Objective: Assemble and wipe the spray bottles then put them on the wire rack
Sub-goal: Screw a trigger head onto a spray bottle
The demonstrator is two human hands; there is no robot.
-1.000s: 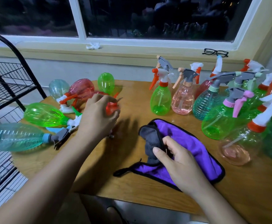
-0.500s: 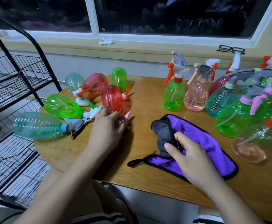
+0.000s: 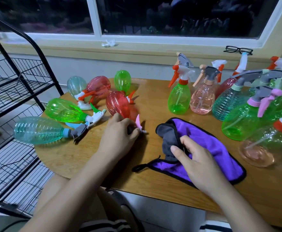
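pulling back toward the body in the last second, the left hand (image 3: 118,133) has drawn a red bottle (image 3: 117,104) out from among the lying bottles (image 3: 65,111). its fingers curl round the sprayer end, the pink trigger (image 3: 138,121) pokes out by the knuckles, and the bottle's body lies on the surface (image 3: 73,153) just beyond the hand. the right hand (image 3: 199,161) still pinches the cloth (image 3: 220,148) beneath it. wiping looks next; the rack (image 3: 19,91) stands well left of the left hand.

No readable text, labels, numbers on anything in view.
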